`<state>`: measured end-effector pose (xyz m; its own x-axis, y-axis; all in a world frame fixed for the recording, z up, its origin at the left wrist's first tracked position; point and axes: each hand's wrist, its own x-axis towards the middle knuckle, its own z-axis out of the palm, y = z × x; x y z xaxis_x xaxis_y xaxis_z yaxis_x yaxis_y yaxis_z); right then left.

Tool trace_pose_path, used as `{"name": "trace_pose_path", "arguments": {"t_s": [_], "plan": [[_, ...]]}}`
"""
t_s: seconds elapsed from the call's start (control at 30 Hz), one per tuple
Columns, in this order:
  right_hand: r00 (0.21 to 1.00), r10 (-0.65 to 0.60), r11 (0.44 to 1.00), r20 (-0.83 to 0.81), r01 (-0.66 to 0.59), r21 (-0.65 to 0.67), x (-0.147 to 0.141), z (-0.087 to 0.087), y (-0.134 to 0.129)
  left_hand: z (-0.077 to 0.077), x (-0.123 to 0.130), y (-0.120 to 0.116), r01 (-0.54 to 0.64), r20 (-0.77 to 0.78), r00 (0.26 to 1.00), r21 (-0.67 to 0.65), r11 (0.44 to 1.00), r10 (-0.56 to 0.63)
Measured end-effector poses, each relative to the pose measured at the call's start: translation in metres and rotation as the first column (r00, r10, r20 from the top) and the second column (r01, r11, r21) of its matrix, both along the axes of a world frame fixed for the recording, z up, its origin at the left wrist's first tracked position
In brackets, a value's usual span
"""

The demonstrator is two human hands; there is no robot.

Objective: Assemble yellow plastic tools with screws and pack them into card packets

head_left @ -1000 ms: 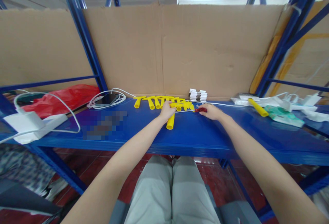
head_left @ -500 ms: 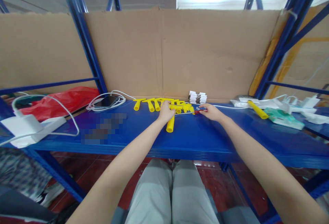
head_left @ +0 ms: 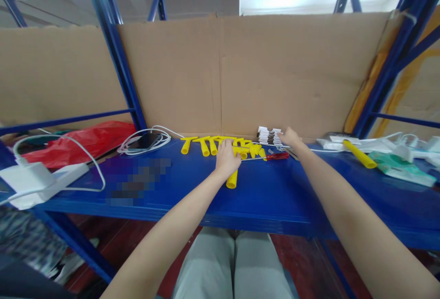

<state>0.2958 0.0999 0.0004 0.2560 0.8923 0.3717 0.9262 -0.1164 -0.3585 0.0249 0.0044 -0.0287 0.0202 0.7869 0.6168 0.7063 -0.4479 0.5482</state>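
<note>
My left hand point(head_left: 227, 159) is closed over a yellow T-shaped plastic handle point(head_left: 232, 181), whose round tube end points toward me below the palm. My right hand point(head_left: 291, 138) reaches to the back of the shelf, with its fingertips bunched at the right end of a stack of small white plastic pieces point(head_left: 270, 136). Exactly how those fingertips grip is hard to see. A red-handled screwdriver point(head_left: 277, 156) lies between the hands, with its shaft toward the left. Behind my left hand are several more yellow T-shaped handles point(head_left: 205, 147) and small yellow pieces point(head_left: 254, 150).
On the left lie a phone point(head_left: 146, 141), a coiled white cable point(head_left: 125, 147), a red bag point(head_left: 85, 143) and a white charger point(head_left: 37, 177). To the right, a yellow tube point(head_left: 359, 154) rests by a green packet point(head_left: 400, 168). A cardboard wall point(head_left: 275, 74) stands behind.
My right hand has let go of the screwdriver, which now lies on the shelf, and has moved back to the white pieces. My left hand stays at the yellow handle. The view has shifted slightly.
</note>
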Motion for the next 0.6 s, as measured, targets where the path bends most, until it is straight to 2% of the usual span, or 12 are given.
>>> {"name": "trace_pose_path", "arguments": {"t_s": [0.03,0.13,0.33,0.47,0.6], "plan": [[0.992,-0.111,0.994,-0.058,0.11,-0.027,-0.002,0.003,0.001,0.0,0.0,-0.001,0.001,-0.009,1.0,-0.006,1.0,-0.001],[0.968,-0.211,0.976,-0.134,0.202,-0.08,-0.012,0.013,0.002,0.002,0.0,-0.005,0.002,-0.005,1.0,-0.011,1.0,-0.002],[0.954,-0.249,0.963,-0.168,0.227,-0.142,-0.02,0.021,0.013,0.001,0.002,-0.011,0.034,-0.011,0.999,-0.016,0.999,-0.034],[0.949,-0.256,0.963,-0.187,0.233,-0.138,-0.018,0.017,0.025,0.0,0.002,-0.012,0.056,-0.023,0.998,-0.015,0.998,-0.056],[0.945,-0.263,0.965,-0.195,0.253,-0.076,-0.022,0.01,0.03,0.0,0.001,-0.012,0.046,-0.023,0.999,0.012,0.999,-0.046]]}}
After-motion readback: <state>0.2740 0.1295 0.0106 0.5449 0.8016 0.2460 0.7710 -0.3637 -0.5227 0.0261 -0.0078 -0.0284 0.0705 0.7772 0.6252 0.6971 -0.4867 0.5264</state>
